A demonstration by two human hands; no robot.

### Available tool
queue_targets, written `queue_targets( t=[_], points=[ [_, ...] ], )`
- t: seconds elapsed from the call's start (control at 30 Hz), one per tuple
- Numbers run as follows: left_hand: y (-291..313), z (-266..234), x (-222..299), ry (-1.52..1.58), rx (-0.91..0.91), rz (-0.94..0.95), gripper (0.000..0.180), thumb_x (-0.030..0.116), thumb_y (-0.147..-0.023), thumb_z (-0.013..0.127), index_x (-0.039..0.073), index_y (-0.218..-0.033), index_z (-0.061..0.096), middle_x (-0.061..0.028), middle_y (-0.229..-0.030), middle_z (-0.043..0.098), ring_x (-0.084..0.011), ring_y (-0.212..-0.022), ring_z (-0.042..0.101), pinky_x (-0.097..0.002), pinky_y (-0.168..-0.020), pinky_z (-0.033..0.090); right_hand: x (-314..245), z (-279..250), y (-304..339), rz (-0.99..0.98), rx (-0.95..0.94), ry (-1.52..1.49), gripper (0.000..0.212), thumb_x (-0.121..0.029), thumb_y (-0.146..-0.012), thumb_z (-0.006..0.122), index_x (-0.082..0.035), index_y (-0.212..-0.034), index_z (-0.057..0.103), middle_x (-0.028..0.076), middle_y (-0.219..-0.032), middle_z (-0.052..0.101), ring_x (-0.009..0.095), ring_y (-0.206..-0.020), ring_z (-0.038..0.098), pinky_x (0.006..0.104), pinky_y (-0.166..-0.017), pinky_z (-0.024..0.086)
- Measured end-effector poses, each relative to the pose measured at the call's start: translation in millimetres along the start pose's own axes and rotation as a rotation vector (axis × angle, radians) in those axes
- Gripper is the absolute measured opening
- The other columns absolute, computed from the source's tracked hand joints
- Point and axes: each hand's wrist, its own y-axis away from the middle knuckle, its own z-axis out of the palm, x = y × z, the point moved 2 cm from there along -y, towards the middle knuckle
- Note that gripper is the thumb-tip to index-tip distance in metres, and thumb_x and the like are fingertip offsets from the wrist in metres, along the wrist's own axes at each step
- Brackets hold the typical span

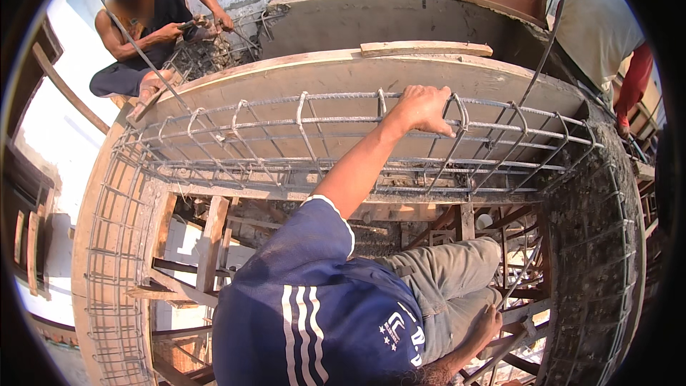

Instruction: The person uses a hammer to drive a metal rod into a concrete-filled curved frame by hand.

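My left hand point(425, 110) reaches forward over a long rebar cage point(303, 120). Its fingers are curled over the top bar beside a bent stirrup point(463, 113). The cage lies in a timber-sided trough, with stirrups spaced along its ribbed bars. Low on the right, my right hand point(487, 326) is by my lap, against the grey trousers point(446, 264). Its fingers look curled in, and whatever they may hold is hidden. The bare forearm below it comes in from the lower edge.
Formwork boards point(336, 64) run behind the cage, a loose wooden strip point(426, 48) on top. More rebar point(114, 243) lines the left side; a dark channel point(586, 264) runs right. Timber props point(213, 243) stand below. One co-worker point(153, 36) crouches far left, another point(597, 28) far right.
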Motion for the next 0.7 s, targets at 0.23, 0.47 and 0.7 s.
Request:
queue_targets(
  t=[0.23,0.47,0.7],
  points=[
    [4,-6,-1,0.036,0.018,0.008,0.078,0.051,-0.058,0.086,0.002,-0.111,0.060,-0.0232,-0.099,0.069,-0.0431,-0.098,0.066,-0.0505,-0.083,0.052,9,6,-8,-0.051,0.006,-0.021,0.031,-0.032,-0.097,0.060,-0.013,-0.077,0.046,-0.005,-0.057,0.038,0.006,-0.044,0.032,0.0253,-0.040,0.024],
    [4,-2,-3,0.051,0.037,0.013,0.076,0.050,-0.058,0.087,0.001,-0.110,0.059,-0.0238,-0.099,0.069,-0.0435,-0.097,0.066,-0.0500,-0.083,0.052,7,6,-7,-0.011,0.020,0.021,0.031,-0.034,-0.097,0.060,-0.013,-0.078,0.047,-0.005,-0.057,0.039,0.006,-0.043,0.034,0.0259,-0.038,0.023],
    [2,-3,-3,0.030,0.039,0.024,0.077,0.051,-0.058,0.087,0.001,-0.110,0.060,-0.0230,-0.100,0.068,-0.0427,-0.098,0.066,-0.0497,-0.084,0.052,5,6,-6,-0.004,0.023,0.015,0.031,-0.034,-0.097,0.060,-0.012,-0.077,0.048,-0.005,-0.057,0.040,0.006,-0.043,0.034,0.0259,-0.038,0.024]
  ],
)
